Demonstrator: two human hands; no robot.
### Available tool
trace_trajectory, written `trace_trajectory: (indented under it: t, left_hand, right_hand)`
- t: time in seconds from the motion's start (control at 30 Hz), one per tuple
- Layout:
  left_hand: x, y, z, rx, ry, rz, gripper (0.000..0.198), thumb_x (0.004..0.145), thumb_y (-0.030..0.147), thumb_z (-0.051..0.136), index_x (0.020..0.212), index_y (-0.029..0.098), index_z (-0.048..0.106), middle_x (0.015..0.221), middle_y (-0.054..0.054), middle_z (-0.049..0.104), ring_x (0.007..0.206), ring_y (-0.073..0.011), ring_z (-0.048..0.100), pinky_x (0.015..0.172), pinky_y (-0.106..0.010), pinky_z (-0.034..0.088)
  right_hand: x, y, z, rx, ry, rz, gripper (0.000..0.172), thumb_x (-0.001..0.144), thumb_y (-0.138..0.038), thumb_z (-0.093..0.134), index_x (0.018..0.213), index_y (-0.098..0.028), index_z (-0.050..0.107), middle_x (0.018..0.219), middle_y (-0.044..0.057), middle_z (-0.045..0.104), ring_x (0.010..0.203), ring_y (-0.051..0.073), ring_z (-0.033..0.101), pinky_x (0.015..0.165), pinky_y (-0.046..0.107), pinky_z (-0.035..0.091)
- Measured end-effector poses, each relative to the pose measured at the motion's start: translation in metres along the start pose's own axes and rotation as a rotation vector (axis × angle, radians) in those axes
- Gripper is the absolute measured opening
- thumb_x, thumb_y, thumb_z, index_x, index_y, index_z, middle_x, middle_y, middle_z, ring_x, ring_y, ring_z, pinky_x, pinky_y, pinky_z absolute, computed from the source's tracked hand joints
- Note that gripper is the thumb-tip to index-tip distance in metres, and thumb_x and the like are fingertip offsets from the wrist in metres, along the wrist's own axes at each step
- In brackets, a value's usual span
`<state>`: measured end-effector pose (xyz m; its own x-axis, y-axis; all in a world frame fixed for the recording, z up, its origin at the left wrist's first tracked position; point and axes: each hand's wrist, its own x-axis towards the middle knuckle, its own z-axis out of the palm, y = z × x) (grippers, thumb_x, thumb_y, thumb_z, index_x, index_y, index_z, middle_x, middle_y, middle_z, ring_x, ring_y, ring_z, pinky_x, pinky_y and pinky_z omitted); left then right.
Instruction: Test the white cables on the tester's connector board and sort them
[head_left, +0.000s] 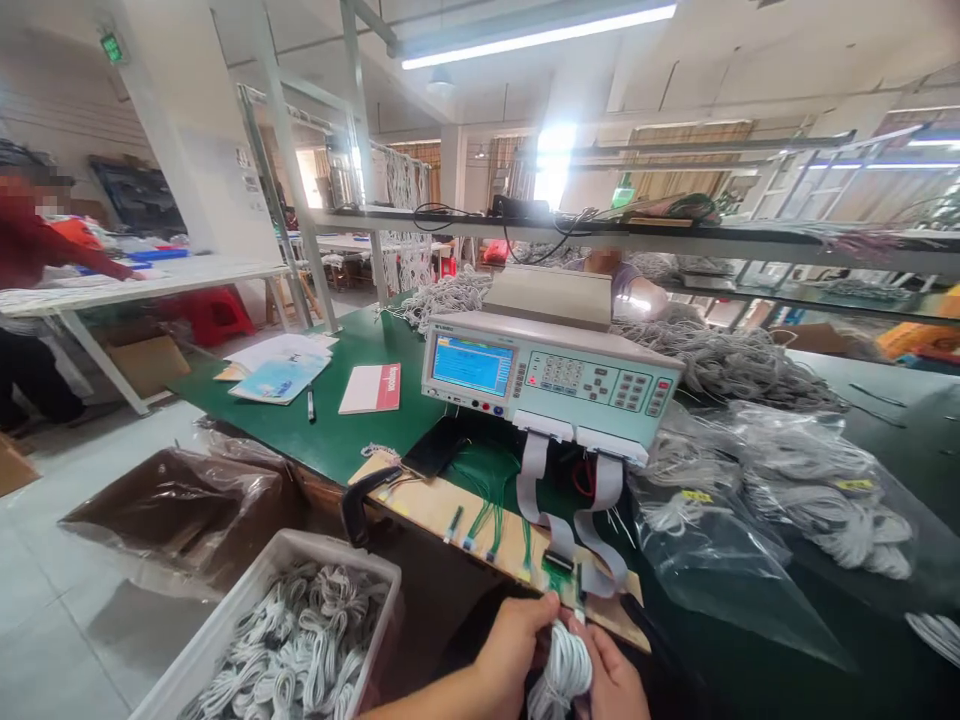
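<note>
My left hand and my right hand are both closed on a coiled white cable at the bottom of the head view. They hold its ends up against a small green connector board on a wooden fixture board. Grey ribbon cables run from the fixture up to a cable tester with a lit blue screen and keypad.
A white bin of coiled white cables stands at lower left beside a plastic-lined cardboard box. Clear bags of cables lie to the right on the green table. Papers, a pen and a red-white booklet lie farther left. A person in red works at a far white table.
</note>
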<state>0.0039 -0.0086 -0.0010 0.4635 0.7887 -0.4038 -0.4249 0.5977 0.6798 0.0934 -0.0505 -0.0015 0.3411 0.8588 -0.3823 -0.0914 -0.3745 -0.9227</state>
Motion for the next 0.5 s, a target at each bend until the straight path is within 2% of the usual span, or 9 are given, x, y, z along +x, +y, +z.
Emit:
trace_trajectory:
  t: [0.13, 0.2, 0.3, 0.37, 0.43, 0.5]
  left_hand:
    - [-0.023, 0.0, 0.004, -0.068, -0.053, -0.024, 0.042, 0.065, 0.05, 0.054, 0.078, 0.011, 0.061, 0.061, -0.005, 0.057, 0.053, -0.015, 0.051, 0.052, -0.025, 0.038]
    - [-0.033, 0.0, 0.001, -0.043, -0.092, -0.075, 0.048, 0.067, 0.055, 0.048, 0.089, 0.013, 0.058, 0.068, -0.006, 0.059, 0.057, -0.0159, 0.052, 0.053, -0.026, 0.04]
    - [-0.041, -0.003, -0.006, 0.121, -0.149, -0.088, 0.073, 0.054, 0.064, 0.055, 0.11, 0.018, 0.047, 0.075, -0.005, 0.06, 0.06, -0.0162, 0.053, 0.055, -0.026, 0.041]
    - [-0.042, -0.007, -0.015, 0.336, -0.23, -0.039, 0.089, 0.045, 0.06, 0.064, 0.119, 0.021, 0.035, 0.07, -0.002, 0.059, 0.053, -0.0145, 0.051, 0.051, -0.024, 0.04]
    - [-0.043, -0.01, -0.032, 0.639, -0.313, -0.004, 0.08, 0.048, 0.052, 0.067, 0.117, 0.024, 0.038, 0.068, 0.0, 0.06, 0.051, -0.0142, 0.051, 0.051, -0.024, 0.041]
    - [-0.043, -0.009, -0.06, 0.972, -0.303, 0.033, 0.047, 0.056, 0.047, 0.063, 0.099, 0.03, 0.052, 0.077, 0.003, 0.062, 0.065, -0.0169, 0.055, 0.064, -0.027, 0.043]
  right_hand:
    - [-0.009, 0.0, 0.002, 0.047, 0.028, -0.056, 0.045, 0.063, -0.059, 0.051, 0.077, -0.016, 0.056, 0.034, -0.009, 0.032, 0.026, 0.007, 0.026, 0.024, 0.019, 0.02]
    - [-0.012, 0.002, 0.004, 0.055, 0.057, -0.059, 0.042, 0.066, -0.057, 0.05, 0.074, -0.016, 0.055, 0.035, -0.009, 0.034, 0.026, 0.006, 0.027, 0.024, 0.018, 0.019]
    - [-0.019, 0.011, 0.01, 0.028, 0.084, -0.058, 0.037, 0.07, -0.052, 0.047, 0.066, -0.016, 0.053, 0.036, -0.009, 0.037, 0.026, 0.006, 0.031, 0.025, 0.016, 0.02]
    - [-0.028, 0.015, 0.014, -0.029, 0.013, -0.103, 0.034, 0.073, -0.047, 0.047, 0.059, -0.016, 0.053, 0.038, -0.007, 0.042, 0.03, 0.006, 0.038, 0.029, 0.016, 0.026]
    - [-0.043, 0.015, 0.011, -0.152, -0.107, -0.134, 0.032, 0.074, -0.04, 0.048, 0.055, -0.015, 0.054, 0.041, -0.005, 0.047, 0.034, 0.007, 0.043, 0.032, 0.015, 0.03]
    - [-0.057, 0.007, -0.009, -0.281, -0.136, -0.12, 0.028, 0.074, -0.035, 0.047, 0.058, -0.015, 0.058, 0.045, -0.003, 0.054, 0.037, 0.009, 0.048, 0.033, 0.016, 0.031]
